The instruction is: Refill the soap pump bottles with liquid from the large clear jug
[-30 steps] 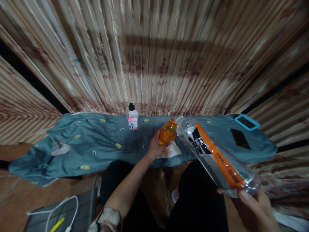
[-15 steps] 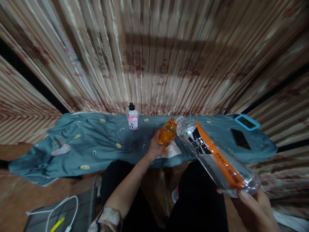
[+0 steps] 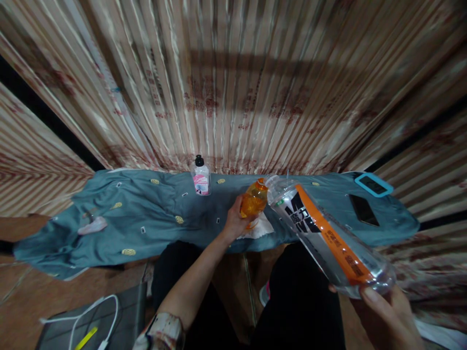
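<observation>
My left hand is wrapped round a small orange bottle, tilted a little to the right. My right hand grips the base of a large clear bottle with an orange and black label. That bottle slopes down to the left in the picture, its neck against or very near the orange bottle's mouth; whether they touch is hard to tell. Beneath the orange bottle, a white tissue lies on the teal cloth. A clear bottle with a black cap and pink label stands upright to the left.
On the cloth's right side lie a dark phone and a blue-framed device. A pale pinkish item lies at the left. A grey surface at lower left bears a white cable and a yellow strip. A patterned curtain hangs behind.
</observation>
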{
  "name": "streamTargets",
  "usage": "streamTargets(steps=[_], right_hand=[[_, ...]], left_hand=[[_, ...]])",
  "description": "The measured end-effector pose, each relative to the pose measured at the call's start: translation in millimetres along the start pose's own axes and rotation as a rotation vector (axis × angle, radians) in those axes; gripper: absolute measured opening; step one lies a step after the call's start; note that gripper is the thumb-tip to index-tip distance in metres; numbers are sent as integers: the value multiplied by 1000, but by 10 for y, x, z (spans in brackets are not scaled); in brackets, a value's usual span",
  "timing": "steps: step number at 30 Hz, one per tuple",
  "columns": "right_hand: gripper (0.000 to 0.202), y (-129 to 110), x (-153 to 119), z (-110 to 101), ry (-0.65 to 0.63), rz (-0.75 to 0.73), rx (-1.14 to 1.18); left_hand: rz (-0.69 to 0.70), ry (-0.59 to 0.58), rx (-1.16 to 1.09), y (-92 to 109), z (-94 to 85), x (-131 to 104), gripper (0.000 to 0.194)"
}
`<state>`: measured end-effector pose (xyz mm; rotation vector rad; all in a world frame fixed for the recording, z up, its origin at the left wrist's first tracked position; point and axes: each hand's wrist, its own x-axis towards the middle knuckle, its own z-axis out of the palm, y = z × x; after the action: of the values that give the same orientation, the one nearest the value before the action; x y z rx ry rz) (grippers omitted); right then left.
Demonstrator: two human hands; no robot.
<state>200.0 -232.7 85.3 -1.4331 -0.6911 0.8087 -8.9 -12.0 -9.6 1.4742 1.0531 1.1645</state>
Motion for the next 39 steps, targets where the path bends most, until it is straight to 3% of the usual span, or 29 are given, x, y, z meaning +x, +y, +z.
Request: streamTargets(steps=[39], right_hand=[[61, 87, 55, -80, -23, -12, 14]], left_hand=[[1, 11, 14, 25, 4, 0, 67]])
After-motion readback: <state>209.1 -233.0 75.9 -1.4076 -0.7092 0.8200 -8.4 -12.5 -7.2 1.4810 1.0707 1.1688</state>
